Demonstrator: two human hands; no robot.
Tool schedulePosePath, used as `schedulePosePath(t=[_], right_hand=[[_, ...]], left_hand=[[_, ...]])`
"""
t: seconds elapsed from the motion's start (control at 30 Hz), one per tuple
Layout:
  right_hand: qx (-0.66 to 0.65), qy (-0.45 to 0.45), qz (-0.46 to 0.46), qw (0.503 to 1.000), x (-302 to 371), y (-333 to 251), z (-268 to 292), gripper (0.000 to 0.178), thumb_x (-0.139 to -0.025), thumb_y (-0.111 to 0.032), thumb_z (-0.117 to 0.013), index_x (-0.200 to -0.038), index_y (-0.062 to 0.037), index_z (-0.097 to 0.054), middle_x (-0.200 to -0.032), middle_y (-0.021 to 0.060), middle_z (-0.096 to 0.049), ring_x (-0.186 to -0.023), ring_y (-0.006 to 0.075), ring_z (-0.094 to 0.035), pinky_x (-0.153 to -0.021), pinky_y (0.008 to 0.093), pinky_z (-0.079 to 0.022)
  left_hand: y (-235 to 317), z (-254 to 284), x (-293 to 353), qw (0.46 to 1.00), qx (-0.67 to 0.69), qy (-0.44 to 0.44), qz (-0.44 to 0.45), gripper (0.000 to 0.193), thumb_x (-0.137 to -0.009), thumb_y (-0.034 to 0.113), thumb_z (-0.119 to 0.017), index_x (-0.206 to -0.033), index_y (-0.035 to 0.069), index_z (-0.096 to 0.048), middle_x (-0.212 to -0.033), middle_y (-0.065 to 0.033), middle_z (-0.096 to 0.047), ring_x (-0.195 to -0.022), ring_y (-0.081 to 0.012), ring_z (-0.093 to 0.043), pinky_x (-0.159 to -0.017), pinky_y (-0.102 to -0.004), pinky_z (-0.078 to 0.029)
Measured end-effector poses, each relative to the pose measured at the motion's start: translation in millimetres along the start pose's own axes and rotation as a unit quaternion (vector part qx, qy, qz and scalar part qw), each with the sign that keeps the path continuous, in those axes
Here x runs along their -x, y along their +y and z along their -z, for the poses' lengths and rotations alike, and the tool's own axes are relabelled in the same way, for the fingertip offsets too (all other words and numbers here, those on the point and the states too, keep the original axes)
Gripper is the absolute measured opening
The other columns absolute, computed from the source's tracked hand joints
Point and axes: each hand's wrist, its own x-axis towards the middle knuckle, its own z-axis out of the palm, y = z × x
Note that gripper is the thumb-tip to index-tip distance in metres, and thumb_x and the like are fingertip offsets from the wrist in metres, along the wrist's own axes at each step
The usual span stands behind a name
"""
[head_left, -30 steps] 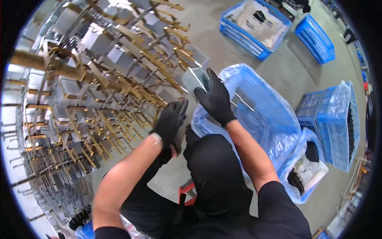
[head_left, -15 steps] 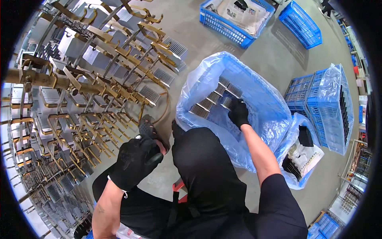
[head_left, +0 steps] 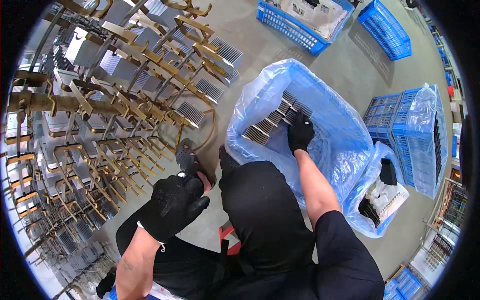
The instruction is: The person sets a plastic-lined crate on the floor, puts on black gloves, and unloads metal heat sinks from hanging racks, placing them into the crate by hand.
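Inside a blue crate lined with a see-through plastic bag (head_left: 350, 159), several dark finned metal heat sinks (head_left: 256, 134) lie in rows at the left side. Gloved in black, my right hand (head_left: 301, 135) reaches into this crate, its fingers closed at the edge of a heat sink (head_left: 291, 116) at the row's right end; the glove hides part of the grip. Over my left thigh hovers my left hand (head_left: 175, 202), also black-gloved, with fingers curled in. A small bright spot shows at its fingertips, too small to name.
Brass-coloured racks with hooks (head_left: 145, 55) fill the left, hung with silvery finned heat sinks (head_left: 190, 114). Blue crates (head_left: 295, 31) stand ahead, and stacked crates (head_left: 395, 117) at the right. Beside the lined crate sits a bag-lined container with paper (head_left: 387, 197).
My right hand has moved slightly forward and left within the crate, closer to the heat sinks. The left hand stays nearly where it was. The whole view has shifted a little.
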Motion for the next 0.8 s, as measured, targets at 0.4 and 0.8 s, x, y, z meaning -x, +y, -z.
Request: schedulePosePath(t=[0.4, 0.8], right_hand=[[0.034, -0.066, 0.054, 0.996, -13, 8, -11, 0.046, -0.089, -0.017, -0.053, -0.135, -0.0171, -0.055, -0.129, 0.0114, -0.059, -0.122, 0.0322, -0.053, -0.096, 0.0581, -0.04], [-0.387, -0.02, 0.345, 0.855, -21, -162, 170, 0.049, -0.092, -0.029, -0.065, -0.135, -0.0065, -0.057, -0.129, 0.024, -0.059, -0.118, 0.0402, -0.058, -0.1, 0.0462, -0.046]], left_hand=[[0, -1, -2, 1.0, 0.005, 0.023, -0.017, 0.022, -0.082, 0.026, -0.071, -0.095, 0.011, -0.063, -0.086, -0.0128, -0.063, -0.079, -0.0348, -0.063, -0.067, -0.0468, -0.048], [-114, -84, -62, 0.707, 0.602, 0.149, 0.339, 0.026, -0.089, 0.031, -0.073, -0.09, 0.006, -0.065, -0.068, -0.0007, -0.057, -0.061, -0.0146, -0.056, -0.061, -0.0373, -0.047]])
